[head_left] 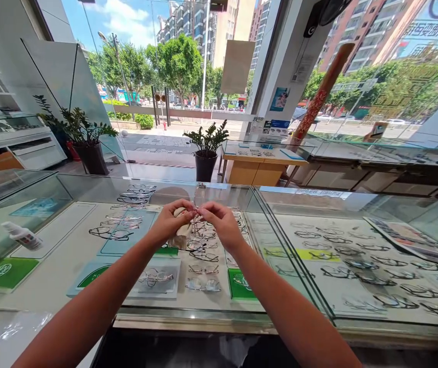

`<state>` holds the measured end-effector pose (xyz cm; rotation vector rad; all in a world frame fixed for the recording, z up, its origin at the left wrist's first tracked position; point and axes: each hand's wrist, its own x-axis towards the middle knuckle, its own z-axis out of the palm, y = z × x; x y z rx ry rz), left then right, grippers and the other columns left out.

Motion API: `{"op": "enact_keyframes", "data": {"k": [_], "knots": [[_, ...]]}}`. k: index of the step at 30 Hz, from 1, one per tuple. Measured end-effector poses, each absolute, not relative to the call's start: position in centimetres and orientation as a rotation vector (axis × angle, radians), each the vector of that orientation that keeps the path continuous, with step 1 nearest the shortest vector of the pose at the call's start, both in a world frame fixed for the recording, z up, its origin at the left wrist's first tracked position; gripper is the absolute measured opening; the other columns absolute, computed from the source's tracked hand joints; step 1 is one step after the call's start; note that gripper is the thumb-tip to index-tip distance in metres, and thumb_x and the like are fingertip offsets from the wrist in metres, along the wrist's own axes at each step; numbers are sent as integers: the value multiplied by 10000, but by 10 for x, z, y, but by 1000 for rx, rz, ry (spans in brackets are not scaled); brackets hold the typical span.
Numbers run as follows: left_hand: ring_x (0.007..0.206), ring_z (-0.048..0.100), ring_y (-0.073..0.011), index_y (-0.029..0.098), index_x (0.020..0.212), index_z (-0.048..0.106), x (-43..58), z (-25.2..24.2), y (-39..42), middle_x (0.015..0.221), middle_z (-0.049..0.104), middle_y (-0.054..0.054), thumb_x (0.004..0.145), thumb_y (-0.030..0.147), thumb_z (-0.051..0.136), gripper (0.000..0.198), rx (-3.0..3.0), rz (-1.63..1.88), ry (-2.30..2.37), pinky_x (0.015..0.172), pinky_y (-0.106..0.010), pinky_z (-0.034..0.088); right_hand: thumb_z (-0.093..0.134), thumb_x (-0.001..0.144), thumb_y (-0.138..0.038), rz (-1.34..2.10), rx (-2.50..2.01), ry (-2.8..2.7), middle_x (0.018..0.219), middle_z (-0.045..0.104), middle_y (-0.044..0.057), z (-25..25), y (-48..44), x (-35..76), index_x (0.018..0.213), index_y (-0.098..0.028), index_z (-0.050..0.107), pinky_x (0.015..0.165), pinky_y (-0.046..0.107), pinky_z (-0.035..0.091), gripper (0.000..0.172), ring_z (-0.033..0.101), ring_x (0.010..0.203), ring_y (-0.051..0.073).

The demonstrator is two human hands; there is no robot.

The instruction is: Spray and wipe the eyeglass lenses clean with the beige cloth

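Note:
My left hand [168, 224] is closed in a pinch, with a beige cloth [180, 241] bunched beneath its fingers. Right beside it, the fingertips of my right hand [223, 223] meet those of the left on a thin-framed pair of glasses [195, 210]. Fingers and cloth hide most of that frame. Both hands are above a glass display counter [84, 255], over rows of eyeglasses [203, 269]. A boxed pair of glasses [155, 277] lies below my left forearm.
On the left stands a white spray bottle [21, 235] near a green card [6, 271]. More spectacles [360, 264] fill the right-hand case, beside a magazine [411, 232]. Beyond the counter are a potted plant [205, 162] and a wooden display table [257, 168].

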<state>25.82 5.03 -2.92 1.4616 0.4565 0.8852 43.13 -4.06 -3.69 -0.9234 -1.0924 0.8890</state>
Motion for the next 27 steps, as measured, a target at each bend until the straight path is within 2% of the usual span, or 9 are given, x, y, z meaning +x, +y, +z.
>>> {"op": "enact_keyframes", "data": {"k": [7,12,19,27], "knots": [[646,615,-124,169,881,674,251,-24,52,802,713,-17,697,469,987,471,1255,721,409,597,-220,459,1007,718,-541,1098,-839,-983,979,820,14,-35,-43,433,823,-254,817,834,312,603,360,705,917,174],[605,602,-132,169,837,673,251,-23,54,747,694,-16,671,391,944,388,1214,664,326,579,-238,454,993,748,-520,1140,-824,-993,986,813,23,-34,-46,436,833,-248,791,835,328,617,349,712,901,176],[615,595,-125,174,876,681,247,-27,57,783,683,-7,619,397,1016,478,1270,599,352,591,-236,419,982,802,-459,1165,-795,-997,994,812,7,-31,-49,436,851,-251,806,852,286,580,277,710,921,148],[661,594,-129,166,843,664,248,-31,59,795,676,-16,633,345,988,426,1280,590,352,613,-238,423,977,763,-505,1162,-836,-1052,1035,805,31,-31,-47,439,837,-245,772,856,339,599,339,708,926,185]]}}
